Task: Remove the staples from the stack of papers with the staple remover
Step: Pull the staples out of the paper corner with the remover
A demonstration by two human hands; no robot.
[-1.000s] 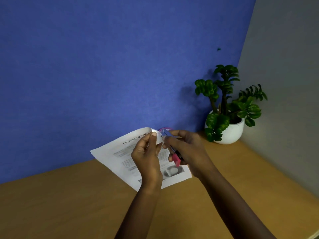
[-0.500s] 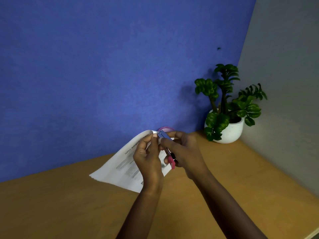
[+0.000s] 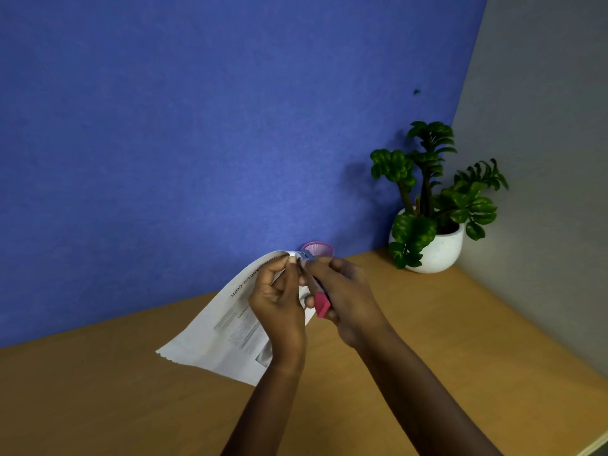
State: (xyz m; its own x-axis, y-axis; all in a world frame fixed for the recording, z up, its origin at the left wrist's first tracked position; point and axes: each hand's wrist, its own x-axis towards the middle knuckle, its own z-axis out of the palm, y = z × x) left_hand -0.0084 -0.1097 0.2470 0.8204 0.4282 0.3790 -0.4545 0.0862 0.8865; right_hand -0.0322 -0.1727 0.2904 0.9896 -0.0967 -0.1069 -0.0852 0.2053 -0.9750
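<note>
The stack of printed white papers is lifted off the wooden desk, its lower left corner hanging down toward the surface. My left hand pinches the top right corner of the papers between thumb and fingers. My right hand grips the staple remover, which has a pink handle end and a metal tip. The metal tip sits against the pinched paper corner, right by my left thumb. The staple itself is too small to make out.
A pink mesh cup stands on the desk behind my hands, against the blue wall. A green plant in a white pot occupies the back right corner. The desk's front right edge shows at the bottom right.
The papers have been raised off the desk and tilted more upright. Both hands have moved slightly left and closer together at the paper's corner.
</note>
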